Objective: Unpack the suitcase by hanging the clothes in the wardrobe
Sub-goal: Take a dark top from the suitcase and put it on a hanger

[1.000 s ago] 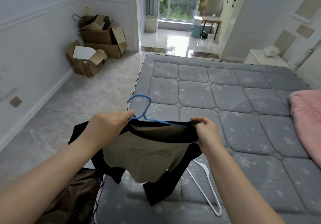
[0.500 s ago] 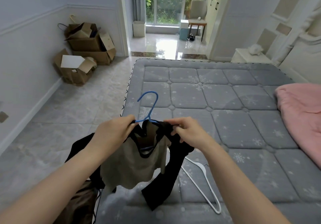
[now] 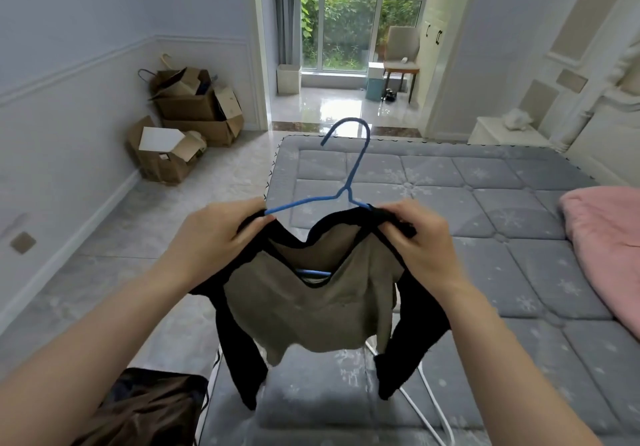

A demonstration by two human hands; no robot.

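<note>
Soft daylight enters through the far window (image 3: 349,26), glaring off the glossy floor (image 3: 332,109). Wide-angle distortion bends the edges; shadows are faint.

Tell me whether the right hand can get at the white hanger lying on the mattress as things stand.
Probably not yet. The right hand grips the shoulder of the black and tan top on the blue hanger, and the top hangs over the white hanger. It would have to let go first.

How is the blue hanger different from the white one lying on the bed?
The blue hanger is held up with a garment on it, hook pointing up; the white hanger lies flat on the mattress, bare and partly hidden behind the garment. Both look like thin wire-style hangers.
</note>
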